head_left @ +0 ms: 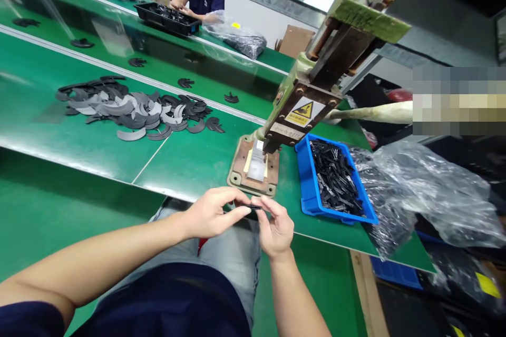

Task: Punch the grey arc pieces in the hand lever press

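1. Both hands grip one small black part (256, 207): the left hand (215, 215) pinches its left end, the right hand (275, 225) its right end. The two-ended pinch probably steadies the part and controls its angle.
2. The part is at the bench's front edge, just before the hand press (282, 121), presumably for short transfer.
3. The blue bin (307, 181) stands right of the press, likely for right-hand reach; the pile of curved grey and black pieces (134, 109) lies left.
4. Count: one press, one warning triangle label (304, 109), one blue bin, one pile. Individual pieces overlap and cannot be counted.
5. Five black part clusters (137, 62) lie spaced along the belt (108, 60); beyond, one co-worker (205, 1) sits at one black tray (164, 22).
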A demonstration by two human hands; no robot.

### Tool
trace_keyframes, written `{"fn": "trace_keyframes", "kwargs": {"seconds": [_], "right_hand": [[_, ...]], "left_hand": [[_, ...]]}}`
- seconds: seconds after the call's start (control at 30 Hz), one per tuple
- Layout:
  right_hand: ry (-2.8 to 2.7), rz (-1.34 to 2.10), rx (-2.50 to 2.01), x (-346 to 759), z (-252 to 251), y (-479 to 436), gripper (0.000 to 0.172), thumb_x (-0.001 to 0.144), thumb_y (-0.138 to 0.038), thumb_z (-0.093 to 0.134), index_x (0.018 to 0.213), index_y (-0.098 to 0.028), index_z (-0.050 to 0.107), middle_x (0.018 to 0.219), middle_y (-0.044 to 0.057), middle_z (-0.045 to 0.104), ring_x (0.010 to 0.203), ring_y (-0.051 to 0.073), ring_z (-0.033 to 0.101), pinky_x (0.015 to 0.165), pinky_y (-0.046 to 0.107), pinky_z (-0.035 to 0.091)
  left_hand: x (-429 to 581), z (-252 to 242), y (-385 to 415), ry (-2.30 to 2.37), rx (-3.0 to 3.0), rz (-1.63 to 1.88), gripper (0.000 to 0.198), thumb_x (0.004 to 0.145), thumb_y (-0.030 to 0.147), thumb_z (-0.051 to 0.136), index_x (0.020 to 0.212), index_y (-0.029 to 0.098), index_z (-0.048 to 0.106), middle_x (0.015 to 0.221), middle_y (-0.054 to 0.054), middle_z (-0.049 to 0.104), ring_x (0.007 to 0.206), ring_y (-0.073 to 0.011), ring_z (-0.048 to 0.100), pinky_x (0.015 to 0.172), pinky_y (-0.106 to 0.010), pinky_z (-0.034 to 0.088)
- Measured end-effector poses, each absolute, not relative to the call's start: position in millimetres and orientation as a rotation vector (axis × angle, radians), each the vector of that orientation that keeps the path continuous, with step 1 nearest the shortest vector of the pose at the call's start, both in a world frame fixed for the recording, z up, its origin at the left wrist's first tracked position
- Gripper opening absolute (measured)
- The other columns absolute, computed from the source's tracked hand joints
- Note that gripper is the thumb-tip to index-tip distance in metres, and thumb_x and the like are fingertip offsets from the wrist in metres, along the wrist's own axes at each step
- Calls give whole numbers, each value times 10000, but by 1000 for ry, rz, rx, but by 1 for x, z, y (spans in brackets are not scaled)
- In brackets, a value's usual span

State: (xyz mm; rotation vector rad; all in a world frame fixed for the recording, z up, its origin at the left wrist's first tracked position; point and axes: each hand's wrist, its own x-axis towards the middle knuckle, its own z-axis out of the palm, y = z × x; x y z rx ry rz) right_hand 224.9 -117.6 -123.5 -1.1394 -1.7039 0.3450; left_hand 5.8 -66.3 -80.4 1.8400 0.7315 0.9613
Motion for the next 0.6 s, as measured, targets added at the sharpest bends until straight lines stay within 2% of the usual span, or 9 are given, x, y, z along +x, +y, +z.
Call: {"fn": "trace_keyframes", "kwargs": {"seconds": [0.07,0.17,0.27,0.4,0.47,0.6], "right_hand": [[-1793,328,-1090,227,-116,-113,510,919,-123,631,1389,-315,592,1161,37,805,1096,199,780,993,419,669],[-1921,318,-1019,228,-101,-106,538,906,-110,631,1388,-347,601,1185,16,801,1151,201,761,1005,424,663],[-1980,298,-1017,232,-86,-102,570,896,-125,655,1421,-334,578,1249,26,781,1205,199,738,1035,405,645],[-1826,185,-1118,253,-61,-96,522,888,-154,690,1389,-275,609,1280,71,750,1220,201,711,1097,403,592],[-1659,100,-1141,268,-42,-88,462,906,-174,670,1355,-276,625,1254,70,735,1181,199,709,1086,431,584],[-1364,-77,-1035,291,17,-60,376,928,-297,658,1302,-326,623,1182,2,694,1057,183,707,1022,476,587]], "left_hand": [[8,-81,-63,721,1545,804,218,990,422,656,949,210,692,855,-37,744,768,-162,689,719,-301,553],[12,-83,-55,575,1160,570,332,878,460,799,843,190,609,732,-5,694,632,-122,638,613,-259,510],[13,-87,-42,473,1050,506,388,774,415,901,922,183,627,757,-7,701,634,-115,647,627,-260,519],[13,-92,-14,585,1227,720,442,785,394,880,1118,188,673,791,0,696,673,-113,661,674,-260,539],[15,-94,6,714,1367,852,370,810,387,843,1074,184,682,842,-16,715,723,-126,679,707,-268,555],[22,-95,47,920,1754,973,209,889,369,736,1007,201,700,925,-22,761,810,-154,703,780,-287,577]]}}
